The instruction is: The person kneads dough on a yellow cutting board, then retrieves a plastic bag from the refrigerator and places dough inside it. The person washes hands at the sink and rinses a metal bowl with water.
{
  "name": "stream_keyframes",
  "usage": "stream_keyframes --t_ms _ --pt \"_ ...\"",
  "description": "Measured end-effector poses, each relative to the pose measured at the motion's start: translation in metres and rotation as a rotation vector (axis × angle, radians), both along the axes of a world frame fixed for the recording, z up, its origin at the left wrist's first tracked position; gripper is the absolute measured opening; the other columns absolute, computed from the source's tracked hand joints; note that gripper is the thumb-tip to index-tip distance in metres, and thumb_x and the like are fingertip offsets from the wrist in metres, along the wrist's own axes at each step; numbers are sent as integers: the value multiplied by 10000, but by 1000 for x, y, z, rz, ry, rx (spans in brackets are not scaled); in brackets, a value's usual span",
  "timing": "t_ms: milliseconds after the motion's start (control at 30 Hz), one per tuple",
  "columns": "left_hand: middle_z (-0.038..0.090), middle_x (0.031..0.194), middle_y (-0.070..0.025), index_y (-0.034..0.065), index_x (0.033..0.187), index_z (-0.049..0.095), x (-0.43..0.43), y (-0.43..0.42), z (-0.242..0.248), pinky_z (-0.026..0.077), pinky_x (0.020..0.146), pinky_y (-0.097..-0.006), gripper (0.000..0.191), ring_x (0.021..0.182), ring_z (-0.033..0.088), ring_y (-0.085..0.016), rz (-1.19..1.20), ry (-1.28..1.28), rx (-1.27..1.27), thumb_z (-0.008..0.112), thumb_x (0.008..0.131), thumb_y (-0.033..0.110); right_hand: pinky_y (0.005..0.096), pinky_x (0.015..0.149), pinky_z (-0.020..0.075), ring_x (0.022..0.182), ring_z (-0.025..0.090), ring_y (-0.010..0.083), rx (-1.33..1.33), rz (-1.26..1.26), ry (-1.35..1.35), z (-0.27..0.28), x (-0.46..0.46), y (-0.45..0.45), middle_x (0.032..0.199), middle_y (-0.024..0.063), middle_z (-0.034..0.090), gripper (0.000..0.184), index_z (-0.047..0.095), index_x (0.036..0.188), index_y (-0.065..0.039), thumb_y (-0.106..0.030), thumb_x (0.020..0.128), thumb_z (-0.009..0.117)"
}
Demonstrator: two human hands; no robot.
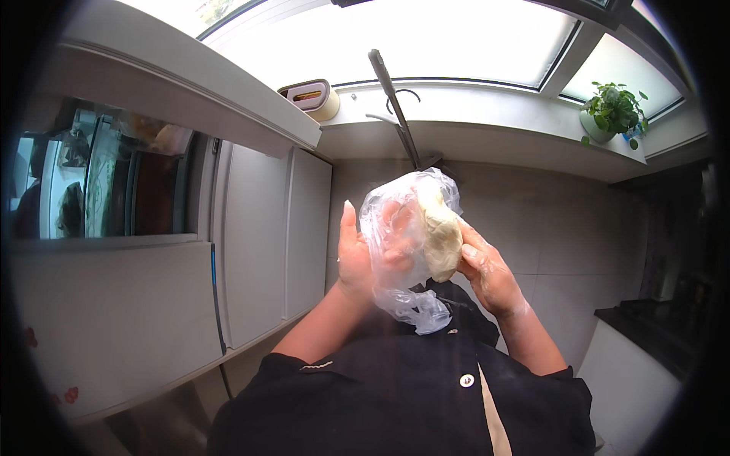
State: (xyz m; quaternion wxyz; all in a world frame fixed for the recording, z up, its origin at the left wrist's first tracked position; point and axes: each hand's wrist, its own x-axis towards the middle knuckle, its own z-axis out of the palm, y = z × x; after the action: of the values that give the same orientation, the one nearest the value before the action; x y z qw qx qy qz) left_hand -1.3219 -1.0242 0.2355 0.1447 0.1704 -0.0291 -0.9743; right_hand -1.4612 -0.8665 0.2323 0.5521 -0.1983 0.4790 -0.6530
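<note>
A lump of pale dough [443,236] hangs in front of my chest, against a clear thin plastic bag [399,251]. My left hand [365,251] is partly inside or behind the bag, thumb raised, with its fingers showing blurred through the film. My right hand [486,265], dusted white like flour, holds the dough along its right side with thumb and fingers. The bag's crumpled lower end droops toward my dark shirt. Whether the dough lies wholly inside the bag is not clear.
Ahead rises a grey metal pole [393,102] by the windowsill. On the sill stand a cream container with a mauve lid [322,101] and a potted green plant [613,111]. White cabinets [256,245] line the left; a dark countertop [639,330] juts in at the right.
</note>
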Motion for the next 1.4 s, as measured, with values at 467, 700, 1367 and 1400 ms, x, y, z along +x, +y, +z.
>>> stream_keyframes --t_ms 467,700,1367,1400 --pt "497 1296 -79 78 1376 391 -17 18 -48 453 981 -370 590 1175 515 -216 -239 -53 -545 615 903 349 296 865 503 980 585 164 131 -158 622 12 11 -8 1075 91 558 603 454 1176 -3 -185 737 825" --pt "432 1381 -109 76 1420 321 -17 29 -42 402 1029 -378 695 1239 467 -253 -186 -115 -1022 532 902 490 293 761 525 926 616 205 99 -123 1034 10 9 -6 1103 121 576 510 587 1139 -10 -215 728 810" --pt "567 1178 -51 39 1304 483 -31 34 -21 467 886 -302 720 1052 552 -147 -192 -52 -833 689 801 511 251 694 541 853 579 134 47 -161 1132 20 -6 -8 1060 92 551 421 625 1138 -14 -35 742 763" --pt "574 1164 -49 32 1289 495 -31 30 -12 469 882 -296 689 1040 558 -144 -230 -105 -886 694 807 482 254 699 544 848 584 135 45 -178 1152 20 -6 -8 1063 93 551 428 625 1138 -15 -36 735 768"
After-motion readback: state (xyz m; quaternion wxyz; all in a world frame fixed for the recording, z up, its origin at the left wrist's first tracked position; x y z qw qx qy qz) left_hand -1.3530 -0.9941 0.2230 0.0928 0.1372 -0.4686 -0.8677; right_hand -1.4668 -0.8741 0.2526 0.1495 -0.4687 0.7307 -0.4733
